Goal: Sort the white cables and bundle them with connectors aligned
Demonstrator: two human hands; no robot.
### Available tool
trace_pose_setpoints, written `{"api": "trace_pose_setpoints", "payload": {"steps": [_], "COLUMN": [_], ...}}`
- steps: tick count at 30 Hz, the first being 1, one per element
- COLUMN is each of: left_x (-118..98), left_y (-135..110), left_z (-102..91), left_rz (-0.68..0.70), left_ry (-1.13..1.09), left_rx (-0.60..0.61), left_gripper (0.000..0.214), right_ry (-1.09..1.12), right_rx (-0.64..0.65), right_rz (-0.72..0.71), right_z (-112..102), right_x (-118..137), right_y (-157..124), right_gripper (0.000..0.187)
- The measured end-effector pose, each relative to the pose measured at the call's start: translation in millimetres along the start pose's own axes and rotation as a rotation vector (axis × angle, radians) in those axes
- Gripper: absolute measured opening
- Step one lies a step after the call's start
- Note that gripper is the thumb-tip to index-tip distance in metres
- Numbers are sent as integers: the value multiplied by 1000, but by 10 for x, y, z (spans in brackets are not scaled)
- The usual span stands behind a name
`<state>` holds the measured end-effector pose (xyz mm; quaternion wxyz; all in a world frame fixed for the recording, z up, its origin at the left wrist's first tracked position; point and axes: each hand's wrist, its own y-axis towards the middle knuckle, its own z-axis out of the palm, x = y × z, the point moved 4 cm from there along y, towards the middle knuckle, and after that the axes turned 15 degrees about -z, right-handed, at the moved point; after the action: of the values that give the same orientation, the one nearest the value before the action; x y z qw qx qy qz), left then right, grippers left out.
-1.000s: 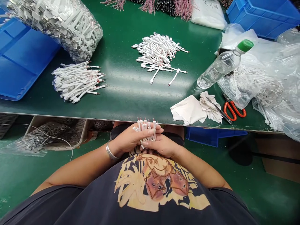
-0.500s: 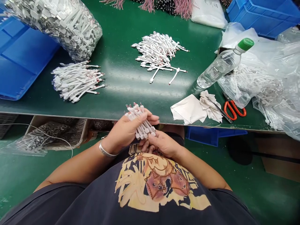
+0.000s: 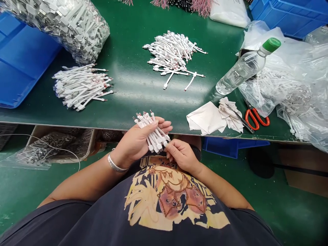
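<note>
A bundle of short white cables (image 3: 155,138) with white plug ends and bare reddish wire tips lies across my left hand (image 3: 138,138). The thumb presses on top of it, and the fingers stretch out underneath. At the bundle's lower right, my right hand (image 3: 183,155) is closed in a pinch at the plug end of one cable; its lower fingers are curled and partly hidden. Beyond my hands, a loose pile of the same cables (image 3: 171,53) lies on the green table (image 3: 128,102). Another pile of cables (image 3: 82,87) lies to the left.
A clear bag of cables (image 3: 77,30) leans over a blue tray (image 3: 25,61) at left. At right are a water bottle (image 3: 241,70), white cloths (image 3: 206,118), red-handled scissors (image 3: 252,119) and plastic bags (image 3: 287,85). A blue crate (image 3: 289,17) stands behind.
My right hand has drawn slightly right and its fingers have curled in from under the bundle. The bundle in my left hand has fanned out a little and shifted slightly left.
</note>
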<state>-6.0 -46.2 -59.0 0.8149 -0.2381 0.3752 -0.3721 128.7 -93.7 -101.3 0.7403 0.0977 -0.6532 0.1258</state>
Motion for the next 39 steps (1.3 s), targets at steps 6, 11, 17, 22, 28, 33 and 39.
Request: {"api": "trace_pose_setpoints", "payload": {"steps": [6, 11, 17, 22, 28, 33, 39], "left_x": [32, 46, 53, 59, 31, 26, 40], "left_y": [-37, -67, -126, -140, -131, -125, -129], "left_z": [-2, -21, -92, -116, -122, -117, -104], "left_rz": [-38, -92, -240, -271, -193, -135, -131], "left_ry": [-11, -55, -115, -139, -110, -118, -125], "left_rx": [-6, 5, 4, 10, -38, -59, -79], "left_gripper": [12, 17, 23, 25, 24, 23, 23], "right_ry": [-14, -34, 55, 160, 208, 155, 148], "right_rx": [-84, -119, -151, -189, 8, 101, 128], "right_rz": [-24, -36, -13, 0, 53, 97, 123], "right_z": [-41, -57, -82, -103, -37, -1, 25], "right_x": [48, 94, 89, 60, 44, 78, 79], "right_y": [40, 46, 48, 58, -31, -94, -62], "right_gripper": [32, 31, 32, 32, 33, 23, 22]}}
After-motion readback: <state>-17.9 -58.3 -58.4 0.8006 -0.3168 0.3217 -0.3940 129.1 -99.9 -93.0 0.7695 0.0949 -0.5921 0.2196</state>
